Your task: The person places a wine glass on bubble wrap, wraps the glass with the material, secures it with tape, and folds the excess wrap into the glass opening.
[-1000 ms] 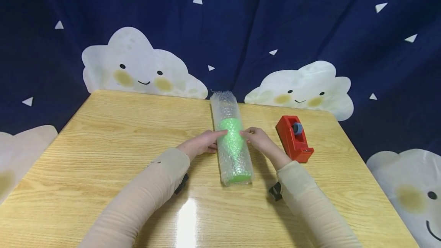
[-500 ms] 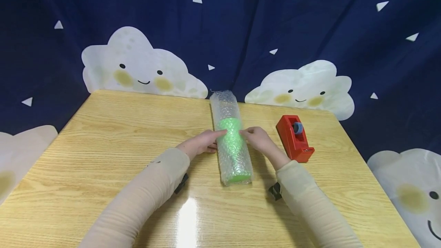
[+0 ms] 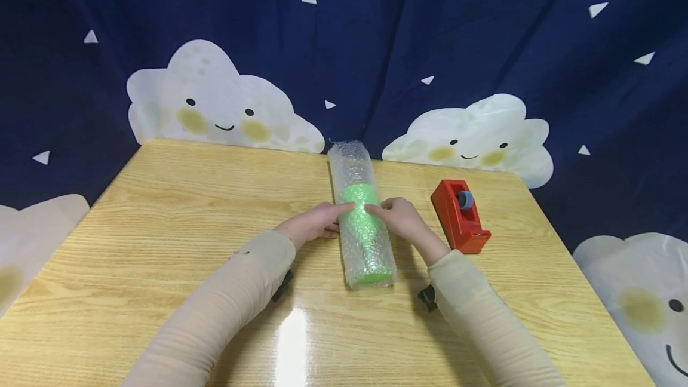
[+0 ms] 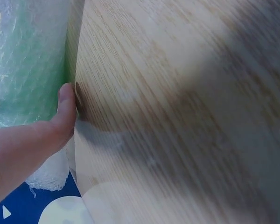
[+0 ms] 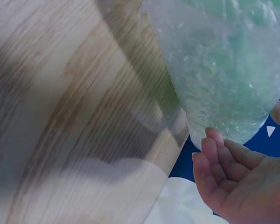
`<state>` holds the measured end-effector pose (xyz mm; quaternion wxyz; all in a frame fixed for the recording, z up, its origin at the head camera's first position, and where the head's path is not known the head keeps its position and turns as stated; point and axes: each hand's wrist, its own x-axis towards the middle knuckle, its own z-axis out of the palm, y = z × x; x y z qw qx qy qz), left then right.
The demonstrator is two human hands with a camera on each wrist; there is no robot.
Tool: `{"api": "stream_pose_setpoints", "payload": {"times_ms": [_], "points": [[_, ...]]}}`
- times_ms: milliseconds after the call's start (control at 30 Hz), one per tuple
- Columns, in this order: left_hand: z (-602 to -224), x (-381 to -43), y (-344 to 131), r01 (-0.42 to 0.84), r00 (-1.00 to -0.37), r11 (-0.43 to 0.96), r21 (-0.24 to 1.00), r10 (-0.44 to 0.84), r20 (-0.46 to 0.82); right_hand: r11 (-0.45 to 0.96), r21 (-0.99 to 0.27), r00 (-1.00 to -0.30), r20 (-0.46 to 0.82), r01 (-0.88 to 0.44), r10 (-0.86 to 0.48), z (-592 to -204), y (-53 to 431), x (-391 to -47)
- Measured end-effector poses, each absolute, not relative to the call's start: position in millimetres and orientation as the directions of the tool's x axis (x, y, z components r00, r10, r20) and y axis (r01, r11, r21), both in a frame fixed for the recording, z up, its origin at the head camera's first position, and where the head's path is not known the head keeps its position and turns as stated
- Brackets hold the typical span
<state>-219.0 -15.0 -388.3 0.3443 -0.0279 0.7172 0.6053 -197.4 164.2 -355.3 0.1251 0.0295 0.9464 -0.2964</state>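
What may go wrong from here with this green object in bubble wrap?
The bubble wrap might loosen around the green object if the left hand and right hand let go.
The right sleeve could knock the nearby red tape dispenser.

A bright green object (image 3: 368, 232) lay inside a long sleeve of clear, crinkled bubble wrap (image 3: 352, 167) on the wooden table (image 3: 193, 208); it filled the near part; the wrap stretched past it to the table's back edge.
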Motion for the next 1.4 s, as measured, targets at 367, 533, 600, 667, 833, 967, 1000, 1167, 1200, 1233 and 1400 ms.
{"api": "stream_pose_setpoints", "payload": {"times_ms": [367, 533, 600, 667, 833, 967, 1000, 1167, 1200, 1233, 1400], "points": [[-390.4, -219.9, -14.3, -0.44, -0.771, 0.227, 0.869, 0.4, -0.495, 0.629, -0.709, -0.915, -0.403, 0.319, 0.009, -365.7, 178.2, -202.7], [-389.3, -219.9, -13.4, -0.438, -0.772, 0.239, 0.867, 0.394, -0.499, 0.593, -0.746, -0.924, -0.383, 0.304, -0.008, -365.8, 178.5, -203.3], [-389.0, -219.7, -13.5, -0.439, -0.771, 0.239, 0.866, 0.396, -0.499, 0.601, -0.744, -0.927, -0.376, 0.292, -0.015, -365.3, 178.1, -202.9], [-389.3, -219.8, -13.3, -0.437, -0.77, 0.239, 0.867, 0.399, -0.498, 0.618, -0.733, -0.929, -0.37, 0.283, -0.014, -364.9, 178.2, -202.7], [-390.5, -220.3, -11.1, -0.433, -0.774, 0.245, 0.867, 0.392, -0.497, 0.664, -0.701, -0.936, -0.352, 0.259, -0.007, -363.7, 178.9, -201.4], [-390.9, -219.9, -10.0, -0.43, -0.778, 0.248, 0.868, 0.386, -0.496, 0.682, -0.69, -0.942, -0.336, 0.241, -0.007, -363.7, 179.6, -201.5], [-390.9, -219.7, -9.8, -0.43, -0.779, 0.248, 0.868, 0.384, -0.496, 0.683, -0.69, -0.943, -0.332, 0.24, -0.004, -363.6, 179.7, -201.7], [-389.7, -219.1, -9.1, -0.431, -0.78, 0.256, 0.865, 0.376, -0.5, 0.7, -0.677, -0.951, -0.308, 0.227, 0.011, -362.2, 180.5, -202.6], [-389.5, -219.0, -9.0, -0.43, -0.78, 0.259, 0.865, 0.376, -0.501, 0.704, -0.673, -0.954, -0.301, 0.225, 0.017, -361.6, 180.3, -202.5], [-389.3, -219.0, -8.8, -0.429, -0.779, 0.261, 0.865, 0.377, -0.501, 0.71, -0.668, -0.955, -0.295, 0.221, 0.02, -360.8, 180.1, -202.4], [-389.1, -218.8, -8.9, -0.424, -0.779, 0.262, 0.867, 0.382, -0.496, 0.752, -0.632, -0.965, -0.26, 0.189, 0.025, -355.4, 177.2, -199.0]]}}
